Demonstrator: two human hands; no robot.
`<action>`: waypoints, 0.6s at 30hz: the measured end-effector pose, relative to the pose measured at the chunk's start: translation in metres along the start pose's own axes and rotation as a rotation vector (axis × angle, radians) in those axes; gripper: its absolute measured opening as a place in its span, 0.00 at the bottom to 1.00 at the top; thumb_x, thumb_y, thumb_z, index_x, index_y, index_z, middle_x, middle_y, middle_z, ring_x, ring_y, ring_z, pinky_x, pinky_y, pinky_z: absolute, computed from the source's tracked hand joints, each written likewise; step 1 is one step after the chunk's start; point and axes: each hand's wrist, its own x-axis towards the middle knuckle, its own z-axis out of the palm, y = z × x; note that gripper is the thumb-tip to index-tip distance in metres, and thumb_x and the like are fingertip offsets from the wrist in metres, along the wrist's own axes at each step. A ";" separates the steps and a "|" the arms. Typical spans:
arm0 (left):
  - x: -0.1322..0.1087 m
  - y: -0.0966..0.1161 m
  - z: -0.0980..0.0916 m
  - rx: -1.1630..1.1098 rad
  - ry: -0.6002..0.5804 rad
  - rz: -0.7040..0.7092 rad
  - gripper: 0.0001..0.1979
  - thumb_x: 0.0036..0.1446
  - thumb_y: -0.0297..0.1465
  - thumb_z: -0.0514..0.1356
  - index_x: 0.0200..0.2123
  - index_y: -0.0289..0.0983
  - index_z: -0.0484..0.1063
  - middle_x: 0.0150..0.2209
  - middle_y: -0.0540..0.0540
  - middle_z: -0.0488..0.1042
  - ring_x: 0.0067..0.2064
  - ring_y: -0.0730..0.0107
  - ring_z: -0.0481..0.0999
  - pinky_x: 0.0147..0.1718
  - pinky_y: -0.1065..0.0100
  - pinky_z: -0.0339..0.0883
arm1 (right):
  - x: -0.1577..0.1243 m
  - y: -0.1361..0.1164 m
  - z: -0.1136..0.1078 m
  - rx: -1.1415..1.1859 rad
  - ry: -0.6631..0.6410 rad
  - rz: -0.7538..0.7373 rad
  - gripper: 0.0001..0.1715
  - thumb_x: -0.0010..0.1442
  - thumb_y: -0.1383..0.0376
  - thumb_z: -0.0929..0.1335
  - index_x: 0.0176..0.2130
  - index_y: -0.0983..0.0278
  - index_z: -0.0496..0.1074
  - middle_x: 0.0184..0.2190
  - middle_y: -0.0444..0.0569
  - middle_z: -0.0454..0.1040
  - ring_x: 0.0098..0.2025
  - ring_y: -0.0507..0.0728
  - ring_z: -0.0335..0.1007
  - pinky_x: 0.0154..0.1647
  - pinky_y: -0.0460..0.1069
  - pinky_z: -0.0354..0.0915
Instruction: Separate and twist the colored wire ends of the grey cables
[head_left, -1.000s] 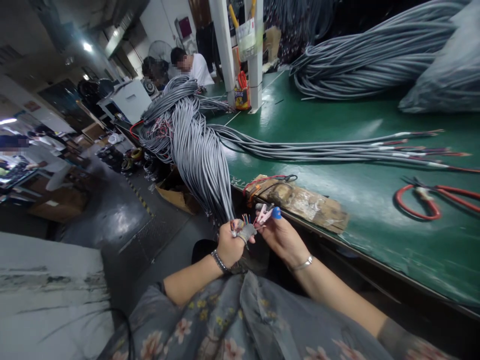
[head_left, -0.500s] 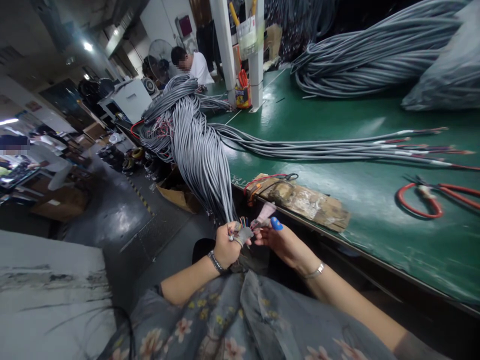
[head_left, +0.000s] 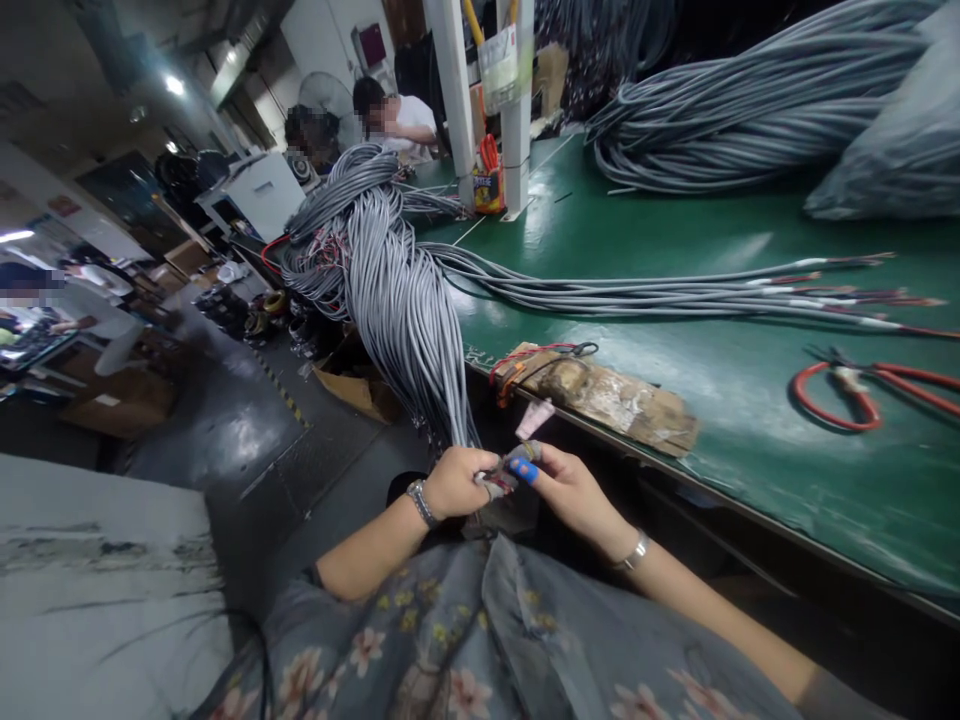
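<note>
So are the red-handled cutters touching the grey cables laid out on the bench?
Apart. The head view shows bare green bench between the red-handled cutters and the laid-out grey cables.

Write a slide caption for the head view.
Left hand and right hand meet below the grey cable bundle, beside the green bench.

A long green bench runs down the room. A thick bundle of grey cables lies on its far end and spills over the near edge. Loose cables stretch across the middle, and a big coil is heaped at the back beside a grey bag. Red-handled cutters lie to the right, and a worn wooden block sits on the near edge.
</note>
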 end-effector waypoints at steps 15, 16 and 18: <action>0.003 0.008 -0.005 -0.172 -0.059 -0.100 0.17 0.52 0.42 0.62 0.19 0.35 0.72 0.18 0.50 0.69 0.21 0.76 0.64 0.22 0.73 0.57 | -0.004 0.003 0.012 0.173 0.073 0.122 0.22 0.39 0.47 0.78 0.24 0.61 0.75 0.20 0.43 0.74 0.24 0.53 0.65 0.27 0.49 0.64; 0.002 0.008 -0.005 -0.118 -0.059 -0.070 0.17 0.52 0.40 0.62 0.18 0.36 0.71 0.17 0.51 0.68 0.21 0.77 0.62 0.22 0.74 0.56 | -0.003 0.002 0.011 0.144 0.070 0.112 0.22 0.39 0.48 0.78 0.23 0.61 0.75 0.20 0.43 0.74 0.24 0.53 0.65 0.28 0.49 0.64; 0.001 0.007 -0.004 -0.014 -0.038 -0.014 0.16 0.51 0.37 0.63 0.17 0.36 0.69 0.17 0.52 0.67 0.21 0.77 0.62 0.22 0.74 0.55 | -0.003 0.001 0.010 0.090 0.071 0.101 0.22 0.39 0.48 0.78 0.23 0.62 0.75 0.20 0.43 0.73 0.24 0.53 0.65 0.28 0.49 0.64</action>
